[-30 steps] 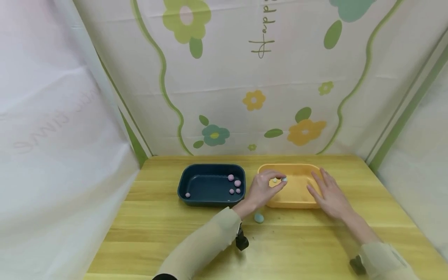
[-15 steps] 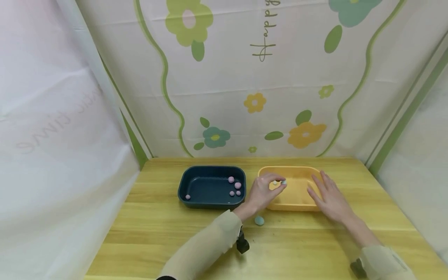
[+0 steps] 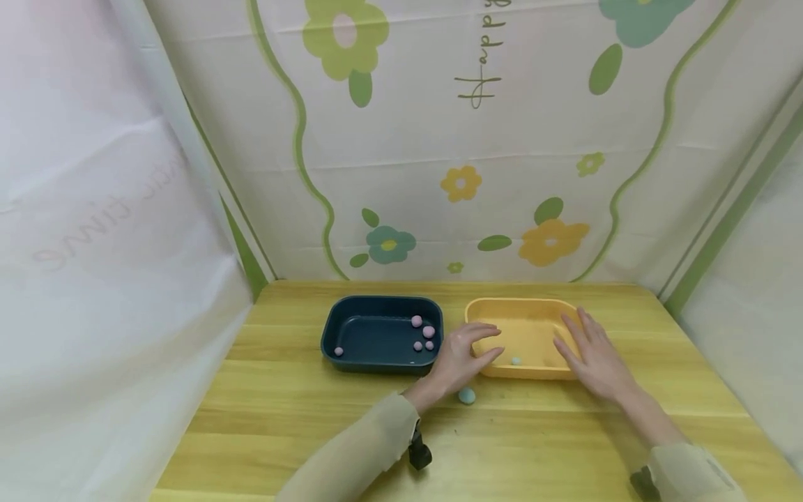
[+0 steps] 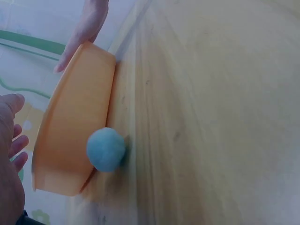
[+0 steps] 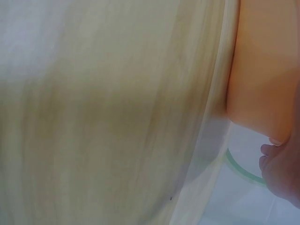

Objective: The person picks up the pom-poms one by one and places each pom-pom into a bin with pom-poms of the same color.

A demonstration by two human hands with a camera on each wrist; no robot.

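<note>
My left hand (image 3: 456, 357) hovers over the near left corner of the yellow tray (image 3: 527, 373), thumb and fingers apart with nothing between them. Inside that tray, by its near wall, lies a small pale blue ball (image 3: 516, 361). A larger light blue ball (image 3: 467, 396) sits on the table just in front of the tray; the left wrist view shows this blue ball (image 4: 106, 149) close to the tray's outer wall. At the tray's right end, my right hand (image 3: 599, 359) touches the rim with fingers spread, holding nothing.
A dark blue tray (image 3: 376, 368) stands to the left, several pink balls (image 3: 429, 332) at its right side and one pink ball (image 3: 339, 351) at its near left. The wooden table (image 3: 263, 418) meets a flowered cloth (image 3: 414, 139) behind.
My left hand has let go of the small blue ball, which now lies in the yellow tray. Its fingers have parted and the hand has drawn back slightly left. The right hand stays put.
</note>
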